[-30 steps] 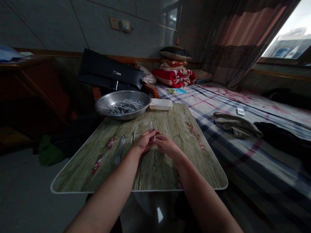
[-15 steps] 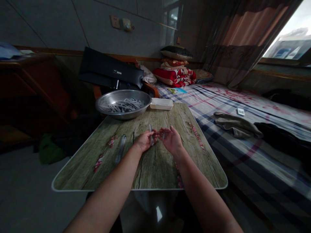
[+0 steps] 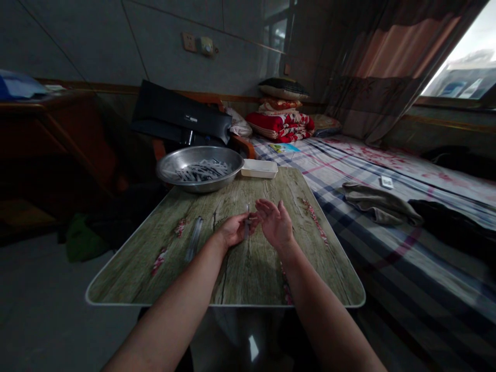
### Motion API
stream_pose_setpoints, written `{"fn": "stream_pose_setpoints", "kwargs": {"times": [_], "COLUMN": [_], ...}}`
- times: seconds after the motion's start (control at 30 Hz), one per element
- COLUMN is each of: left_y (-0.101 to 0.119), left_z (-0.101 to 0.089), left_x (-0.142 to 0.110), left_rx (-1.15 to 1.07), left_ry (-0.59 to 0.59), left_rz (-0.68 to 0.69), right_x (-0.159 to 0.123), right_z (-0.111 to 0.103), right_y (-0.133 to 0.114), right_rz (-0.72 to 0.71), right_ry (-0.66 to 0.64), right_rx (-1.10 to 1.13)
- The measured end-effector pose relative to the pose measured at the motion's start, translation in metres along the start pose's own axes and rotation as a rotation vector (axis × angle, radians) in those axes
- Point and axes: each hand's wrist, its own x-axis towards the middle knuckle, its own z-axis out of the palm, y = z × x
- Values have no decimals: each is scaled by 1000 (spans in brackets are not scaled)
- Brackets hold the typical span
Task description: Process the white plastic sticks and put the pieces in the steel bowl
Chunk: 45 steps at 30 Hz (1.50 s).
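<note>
Over the middle of the table, my left hand (image 3: pixel 234 230) is closed around a thin clear strip (image 3: pixel 248 207), held upright between the fingers. My right hand (image 3: pixel 277 223) is open, its palm turned inward and its fingers stretched beside the left fingertips. Whether the right fingers touch the strip, I cannot tell. Left of my left hand, long clear plastic strips (image 3: pixel 195 238) lie on the table (image 3: pixel 256 279). A wide metal basin (image 3: pixel 194 186) at the back left holds many small white and dark slender pieces (image 3: pixel 204 169).
A shallow white tray (image 3: pixel 259 173) stands right of the basin at the far table edge. Behind the basin leans a black monitor (image 3: pixel 178 114). A bed (image 3: pixel 387 248) with a checked sheet borders the table on the right, with a grey cloth (image 3: pixel 377 204) on it.
My right hand has opened wider and its fingers have lifted. My left hand has shifted slightly right with the strip. The view has tilted a little.
</note>
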Motion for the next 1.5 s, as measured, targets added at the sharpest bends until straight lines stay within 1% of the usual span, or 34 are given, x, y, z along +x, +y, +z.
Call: {"fn": "stream_pose_setpoints", "kwargs": {"times": [0.2, 0.37, 0.43, 0.5, 0.57, 0.6, 0.67, 0.77, 0.83, 0.87, 0.9, 0.93, 1.0, 1.07, 1.13, 1.2, 1.23, 1.3, 1.4, 1.5], "left_y": [1, 3, 9, 21, 43, 58, 95, 156, 187, 197, 202, 202, 191, 170, 146, 125, 116, 100, 81, 68], "left_z": [6, 14, 18, 25, 37, 44, 62, 84, 88, 85, 80, 72, 50, 24, -2, -28, -40, -60, -80, -85], "left_x": [-8, -9, -8, -7, -7, -7, -7, -10, -14, -17, -21, -25, -35, -48, -62, -76, -82, -93, -103, -105], "left_rx": [-22, -68, -84, -81, -51, -27, 34, 147, 250, 308, 370, 436, 575, 720, 884, 1347, 1508, 1755, 1998, 2111], "left_ry": [57, 208, 267, 310, 342, 354, 365, 341, 342, 359, 391, 427, 483, 489, 468, 402, 396, 404, 463, 554], "left_rz": [16, 84, 113, 135, 162, 184, 262, 455, 546, 576, 601, 628, 681, 680, 631, 557, 524, 469, 387, 316], "right_x": [7, 11, 13, 13, 14, 14, 14, 15, 15, 15, 15, 15, 15, 15, 15, 15, 15, 16, 16, 15], "right_z": [-13, -21, -23, -25, -27, -28, -29, -30, -30, -30, -30, -30, -30, -30, -31, -31, -31, -31, -31, -31], "right_y": [0, 3, 4, 5, 6, 6, 7, 8, 9, 9, 10, 10, 10, 10, 10, 10, 10, 10, 10, 9], "right_rz": [11, 40, 46, 52, 58, 62, 75, 91, 94, 94, 95, 96, 98, 103, 106, 106, 107, 110, 113, 116], "right_ry": [36, 66, 73, 82, 89, 89, 83, 66, 58, 55, 55, 55, 56, 52, 42, 39, 43, 53, 43, 25], "right_rx": [4, 110, 122, 136, 154, 162, 172, 174, 169, 166, 164, 163, 160, 157, 146, 136, 132, 129, 120, 109]}}
